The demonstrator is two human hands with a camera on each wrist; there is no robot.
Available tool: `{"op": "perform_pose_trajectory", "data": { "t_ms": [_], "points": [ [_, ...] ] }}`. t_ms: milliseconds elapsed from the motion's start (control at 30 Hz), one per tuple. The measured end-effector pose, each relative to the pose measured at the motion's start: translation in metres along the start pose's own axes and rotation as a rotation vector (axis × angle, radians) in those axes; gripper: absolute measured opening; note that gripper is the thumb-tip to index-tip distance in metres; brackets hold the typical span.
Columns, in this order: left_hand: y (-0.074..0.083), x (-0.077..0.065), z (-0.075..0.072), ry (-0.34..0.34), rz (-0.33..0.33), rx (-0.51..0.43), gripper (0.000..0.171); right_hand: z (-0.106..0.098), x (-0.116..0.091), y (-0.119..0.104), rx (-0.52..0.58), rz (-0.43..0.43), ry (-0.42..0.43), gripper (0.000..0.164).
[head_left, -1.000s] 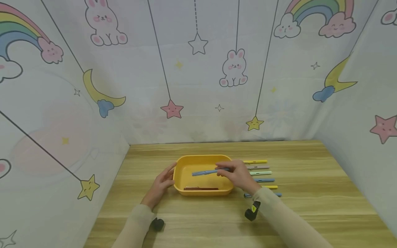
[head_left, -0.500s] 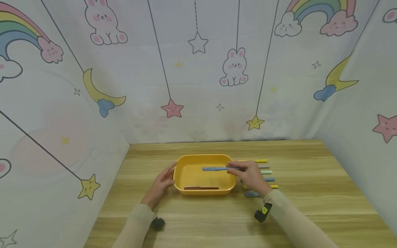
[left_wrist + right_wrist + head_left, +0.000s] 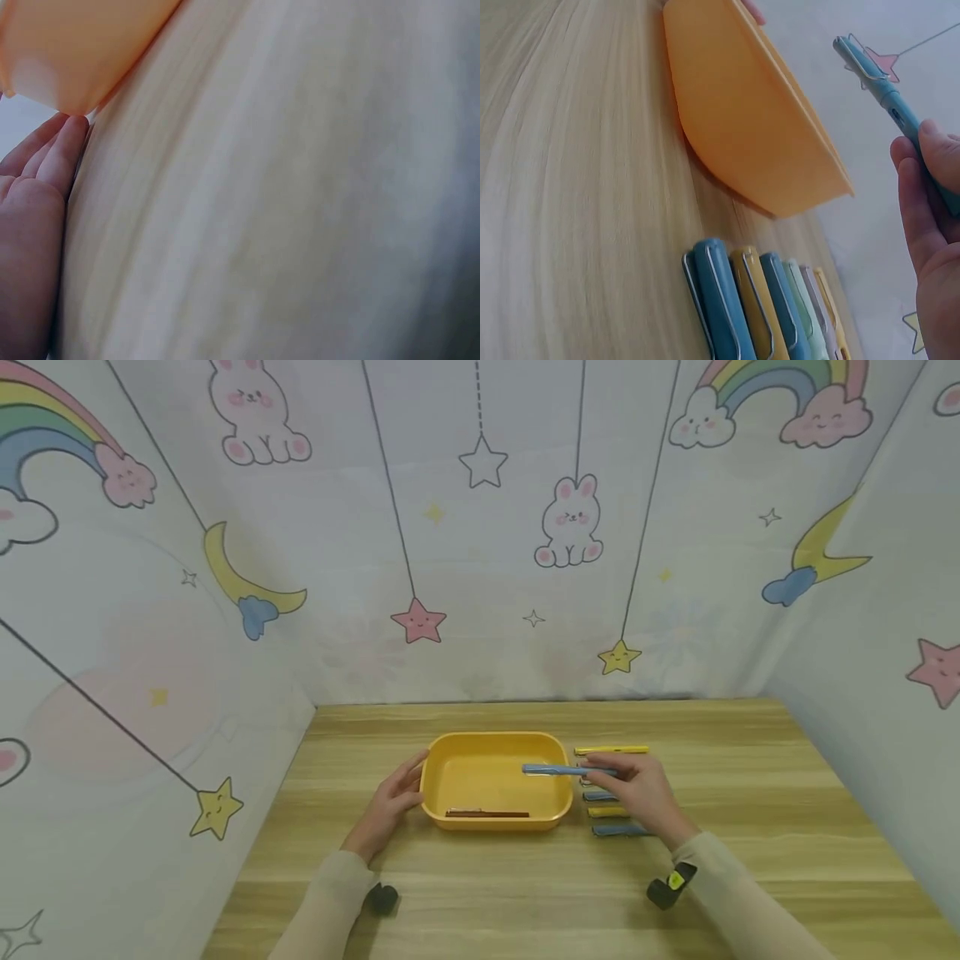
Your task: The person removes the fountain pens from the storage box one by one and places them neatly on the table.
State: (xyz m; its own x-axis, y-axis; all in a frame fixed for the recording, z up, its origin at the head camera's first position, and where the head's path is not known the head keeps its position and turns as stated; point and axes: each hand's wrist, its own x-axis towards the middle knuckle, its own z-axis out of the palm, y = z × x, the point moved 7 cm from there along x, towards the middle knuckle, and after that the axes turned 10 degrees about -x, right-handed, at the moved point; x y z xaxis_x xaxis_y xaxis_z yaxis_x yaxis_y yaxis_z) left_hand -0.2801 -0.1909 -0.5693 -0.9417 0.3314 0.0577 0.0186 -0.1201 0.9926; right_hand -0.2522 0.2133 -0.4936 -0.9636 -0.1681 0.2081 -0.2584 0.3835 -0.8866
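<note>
My right hand [image 3: 645,789] pinches a blue pen [image 3: 551,769] between thumb and fingers, held level above the right rim of a yellow plastic tray [image 3: 495,825]. In the right wrist view the blue pen [image 3: 866,71] points its clipped cap up and away from the fingertips. My left hand [image 3: 386,806] rests against the tray's left wall with fairly straight fingers; the left wrist view shows its fingertips [image 3: 73,127] right at the tray's side. Inside the tray, a dark red pen [image 3: 487,815] lies along the near wall.
Right of the tray, several pens lie in a row, partly hidden by my right hand: a yellow pen [image 3: 611,750] at the back, a light green pen [image 3: 802,304], and a blue pen [image 3: 618,831] nearest. Behind the wooden table [image 3: 480,893] hangs a patterned cloth [image 3: 495,560].
My right hand has moved right with the blue pen, from over the middle of the tray to its right rim and the row of pens. My left hand has stayed in place.
</note>
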Motion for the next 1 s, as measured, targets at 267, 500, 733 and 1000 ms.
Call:
{"op": "perform_pose_trajectory", "data": {
  "t_ms": [267, 500, 733, 1000],
  "points": [
    [-0.002, 0.001, 0.002, -0.017, 0.002, -0.001, 0.071, -0.024, -0.018, 0.012, -0.072, -0.026, 0.07, 0.031],
    [-0.002, 0.001, -0.001, 0.001, -0.002, 0.005, 0.071, -0.037, -0.032, 0.017, -0.061, -0.011, 0.111, 0.034],
    [-0.003, 0.0, -0.002, 0.004, -0.015, 0.028, 0.071, -0.043, -0.046, 0.028, -0.07, 0.025, 0.104, 0.036],
    [-0.002, 0.0, -0.002, 0.02, -0.028, 0.028, 0.07, -0.05, -0.061, 0.031, -0.108, 0.032, 0.117, 0.034]
  ]
}}
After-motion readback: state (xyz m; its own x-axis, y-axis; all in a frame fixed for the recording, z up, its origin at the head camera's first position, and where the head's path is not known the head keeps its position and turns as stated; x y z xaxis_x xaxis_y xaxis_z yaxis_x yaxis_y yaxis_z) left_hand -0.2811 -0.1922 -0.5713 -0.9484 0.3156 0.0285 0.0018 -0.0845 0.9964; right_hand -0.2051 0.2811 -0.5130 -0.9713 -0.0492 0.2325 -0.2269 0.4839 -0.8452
